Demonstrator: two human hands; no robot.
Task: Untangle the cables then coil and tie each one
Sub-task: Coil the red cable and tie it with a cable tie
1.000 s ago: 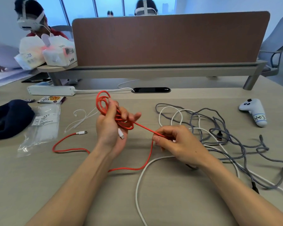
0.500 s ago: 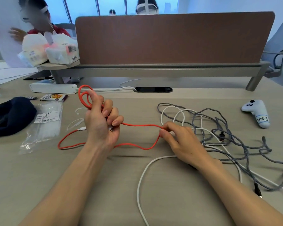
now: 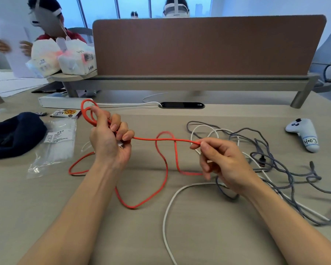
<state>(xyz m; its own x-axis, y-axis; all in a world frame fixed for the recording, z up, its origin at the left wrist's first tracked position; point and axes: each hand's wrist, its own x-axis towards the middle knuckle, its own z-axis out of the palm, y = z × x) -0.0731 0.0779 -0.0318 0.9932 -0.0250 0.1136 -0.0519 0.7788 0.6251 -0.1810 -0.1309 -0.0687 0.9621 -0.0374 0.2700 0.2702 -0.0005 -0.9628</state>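
Both hands grasp the red cable (image 3: pixel 161 139). Left hand (image 3: pixel 109 142) is closed around a few red loops that stand up above the fingers, with a white plug in the palm. Right hand (image 3: pixel 222 159), at 3 o'clock from it, pinches the stretched cable between thumb and forefinger. Remaining red cable lies slack on the worktop (image 3: pixel 122 236). At 3 o'clock lie the grey cable (image 3: pixel 287 169) and white cable (image 3: pixel 165 217), tangled together.

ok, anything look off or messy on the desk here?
Nothing damaged or spilled. The red cable is stretched between the left hand and right hand, crossing itself in a loop mid-span. The grey cable and white cable lie tangled together at right, not yet sorted.
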